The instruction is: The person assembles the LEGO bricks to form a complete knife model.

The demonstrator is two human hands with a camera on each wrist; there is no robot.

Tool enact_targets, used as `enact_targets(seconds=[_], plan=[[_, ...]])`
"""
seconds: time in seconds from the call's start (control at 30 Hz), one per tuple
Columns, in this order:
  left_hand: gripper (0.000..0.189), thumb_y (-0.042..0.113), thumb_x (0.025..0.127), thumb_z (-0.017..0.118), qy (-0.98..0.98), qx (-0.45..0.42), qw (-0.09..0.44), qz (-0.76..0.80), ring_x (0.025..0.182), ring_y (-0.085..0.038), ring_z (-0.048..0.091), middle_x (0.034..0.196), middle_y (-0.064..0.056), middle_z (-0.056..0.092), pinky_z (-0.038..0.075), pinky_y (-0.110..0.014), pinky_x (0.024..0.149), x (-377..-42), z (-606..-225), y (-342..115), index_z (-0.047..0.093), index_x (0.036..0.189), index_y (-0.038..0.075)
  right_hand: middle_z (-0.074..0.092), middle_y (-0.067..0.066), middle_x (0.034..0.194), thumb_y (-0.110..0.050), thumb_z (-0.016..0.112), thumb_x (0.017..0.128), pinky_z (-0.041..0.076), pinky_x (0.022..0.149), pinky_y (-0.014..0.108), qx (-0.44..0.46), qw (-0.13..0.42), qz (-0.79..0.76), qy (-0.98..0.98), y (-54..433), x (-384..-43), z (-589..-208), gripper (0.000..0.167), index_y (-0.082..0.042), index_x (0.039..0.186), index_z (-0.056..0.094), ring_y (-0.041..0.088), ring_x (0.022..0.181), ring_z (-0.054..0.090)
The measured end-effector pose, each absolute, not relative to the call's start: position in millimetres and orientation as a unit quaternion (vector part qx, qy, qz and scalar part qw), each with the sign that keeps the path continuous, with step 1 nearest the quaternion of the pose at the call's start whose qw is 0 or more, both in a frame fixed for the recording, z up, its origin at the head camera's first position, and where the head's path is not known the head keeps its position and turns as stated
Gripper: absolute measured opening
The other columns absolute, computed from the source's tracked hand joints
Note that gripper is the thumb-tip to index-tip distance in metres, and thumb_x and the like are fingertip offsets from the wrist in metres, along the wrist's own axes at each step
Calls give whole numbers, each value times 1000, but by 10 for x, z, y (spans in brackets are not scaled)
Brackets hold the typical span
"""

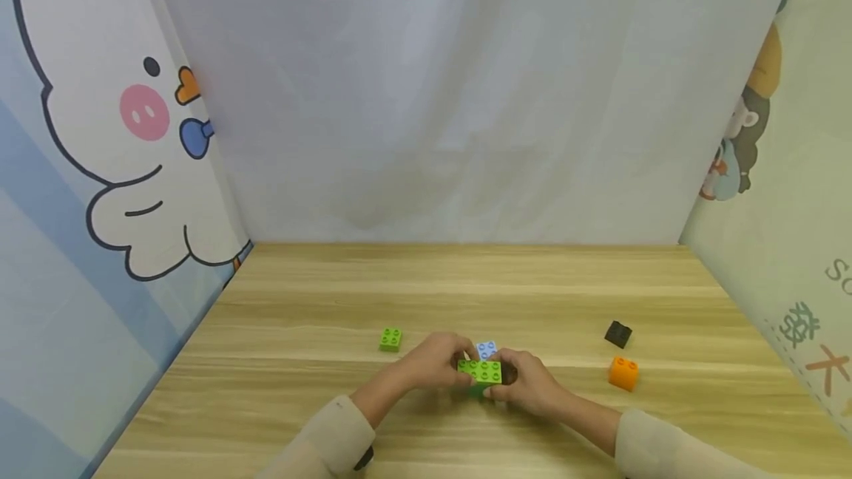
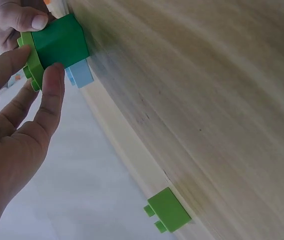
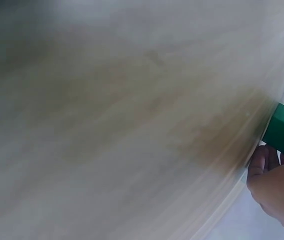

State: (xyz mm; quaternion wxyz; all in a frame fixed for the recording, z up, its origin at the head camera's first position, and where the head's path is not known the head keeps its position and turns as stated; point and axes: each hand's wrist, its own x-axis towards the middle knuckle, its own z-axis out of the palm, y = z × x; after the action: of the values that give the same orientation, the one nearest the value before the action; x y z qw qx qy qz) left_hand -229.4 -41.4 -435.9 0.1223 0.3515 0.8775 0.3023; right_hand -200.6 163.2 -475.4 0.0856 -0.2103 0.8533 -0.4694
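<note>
A light green toy brick point(image 1: 479, 371) with studs on top sits on a dark green brick point(image 2: 62, 41), between the two hands near the table's front. My left hand point(image 1: 439, 362) pinches the light green brick from the left, one fingertip also against the dark green one. From the other side my right hand point(image 1: 532, 383) grips the dark green brick, its thumb near the seam between the two. Just behind them is a light blue brick point(image 1: 487, 349), partly hidden. In the right wrist view, the dark green brick point(image 3: 280, 129) shows at the edge beside the right hand point(image 3: 276, 185).
A small light green brick point(image 1: 390, 339) lies on the wooden table point(image 1: 319, 287) left of the hands. To the right are a black brick point(image 1: 618, 334) and an orange brick point(image 1: 623, 374). A pale curtain point(image 1: 433, 94) hangs behind the table, with printed panels at both sides.
</note>
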Motion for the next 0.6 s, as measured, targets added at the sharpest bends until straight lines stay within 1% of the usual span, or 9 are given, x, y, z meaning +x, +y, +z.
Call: enact_targets(seconds=[0.13, 0.33, 0.6], plan=[[22, 13, 75, 76, 882, 350, 126, 288, 65, -4, 52, 77, 3, 59, 45, -19, 57, -2271, -4323, -400, 66, 95, 8, 62, 2, 93, -9, 76, 75, 48, 67, 26, -209, 86, -477, 849, 1627, -1988, -4754, 34, 1, 104, 61, 17, 81, 56], [24, 14, 76, 76, 885, 350, 125, 279, 68, -4, 52, 80, 3, 60, 44, -19, 59, -2274, -4301, -411, 67, 97, 8, 62, 5, 96, -9, 76, 75, 49, 69, 26, -209, 94, -486, 843, 1619, -1996, -4756, 36, 4, 105, 60, 17, 82, 58], [23, 10, 75, 76, 874, 329, 136, 331, 69, -6, 53, 79, 4, 57, 46, -20, 61, -2267, -4378, -421, 66, 95, 8, 62, 5, 94, -6, 76, 75, 50, 68, 26, -201, 103, -508, 831, 1617, -1979, -4744, 37, 5, 105, 59, 18, 81, 59]])
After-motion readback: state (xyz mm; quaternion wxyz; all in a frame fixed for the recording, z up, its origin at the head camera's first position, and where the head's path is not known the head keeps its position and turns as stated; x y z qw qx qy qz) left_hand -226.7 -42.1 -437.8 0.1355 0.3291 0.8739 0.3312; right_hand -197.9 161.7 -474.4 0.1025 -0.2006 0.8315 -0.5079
